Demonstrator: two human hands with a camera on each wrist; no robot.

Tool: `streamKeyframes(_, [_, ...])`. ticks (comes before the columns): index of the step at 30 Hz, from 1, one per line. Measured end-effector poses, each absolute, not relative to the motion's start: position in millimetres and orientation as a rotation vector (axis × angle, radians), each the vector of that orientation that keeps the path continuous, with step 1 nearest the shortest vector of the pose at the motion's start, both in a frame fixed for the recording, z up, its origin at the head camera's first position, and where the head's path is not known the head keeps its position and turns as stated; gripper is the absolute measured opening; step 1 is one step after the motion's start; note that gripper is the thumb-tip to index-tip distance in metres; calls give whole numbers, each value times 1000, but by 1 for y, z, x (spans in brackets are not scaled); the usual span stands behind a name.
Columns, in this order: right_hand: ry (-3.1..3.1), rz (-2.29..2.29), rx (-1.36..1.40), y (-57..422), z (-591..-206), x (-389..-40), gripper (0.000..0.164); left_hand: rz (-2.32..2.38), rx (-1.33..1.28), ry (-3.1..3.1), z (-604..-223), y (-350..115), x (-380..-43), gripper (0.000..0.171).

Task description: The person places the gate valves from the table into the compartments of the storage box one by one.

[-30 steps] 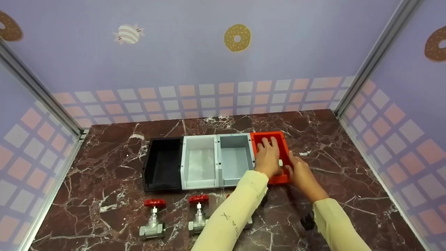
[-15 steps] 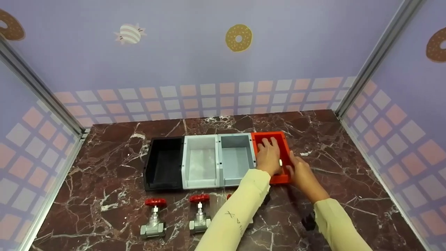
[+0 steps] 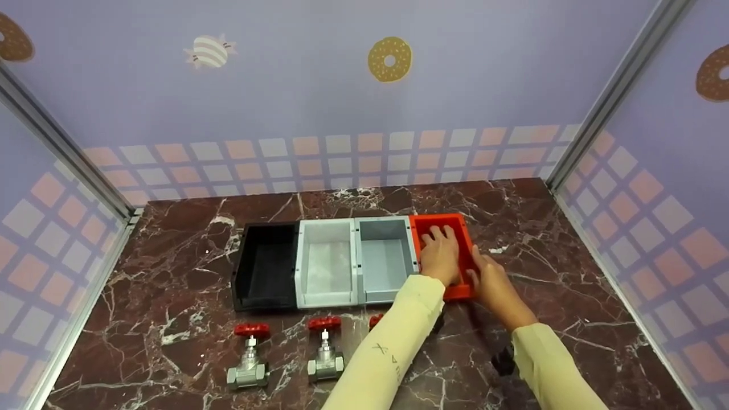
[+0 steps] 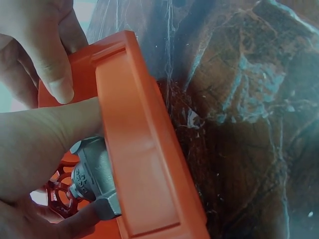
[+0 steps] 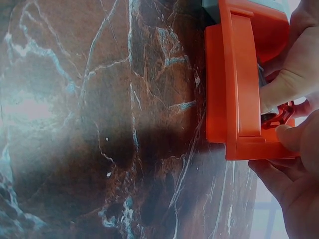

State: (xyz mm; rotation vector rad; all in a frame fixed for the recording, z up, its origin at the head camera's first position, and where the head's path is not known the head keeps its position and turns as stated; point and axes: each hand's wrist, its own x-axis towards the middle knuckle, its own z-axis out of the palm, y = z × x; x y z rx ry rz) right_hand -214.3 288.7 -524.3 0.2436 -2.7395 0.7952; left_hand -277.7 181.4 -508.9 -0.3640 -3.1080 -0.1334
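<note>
My left hand (image 3: 441,256) reaches down into the orange-red bin (image 3: 459,292) at the right end of a row. In the left wrist view it holds a metal valve (image 4: 95,167) with a red handwheel (image 4: 62,191), thumb and finger on either side of its body. The valve lies tilted just behind the bin's front wall. From the head, my left hand hides it. My right hand (image 3: 494,287) grips the bin's right side wall, with the thumb inside and fingers outside, as the right wrist view shows.
Black (image 3: 267,270), white (image 3: 328,265) and grey (image 3: 384,265) bins adjoin the red one. In front stand two valves, the left valve (image 3: 249,364) and the middle valve (image 3: 325,359). A third red handwheel (image 3: 375,320) shows beside my left sleeve. Panel walls enclose the marble-patterned table.
My left hand has shifted slightly to the right inside the red bin. The pale valve end that showed beside it is now hidden. My right hand stays in place.
</note>
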Motion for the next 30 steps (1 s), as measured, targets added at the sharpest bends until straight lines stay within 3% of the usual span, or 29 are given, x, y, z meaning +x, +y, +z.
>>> streamKeyframes(22, [-2728, 782, 269, 287, -523, -216, 52, -83, -388, -3111, -508, 181, -276, 80])
streamKeyframes(30, [-2766, 805, 235, 291, -523, -214, 53, -161, -440, -3183, -505, 182, -274, 92])
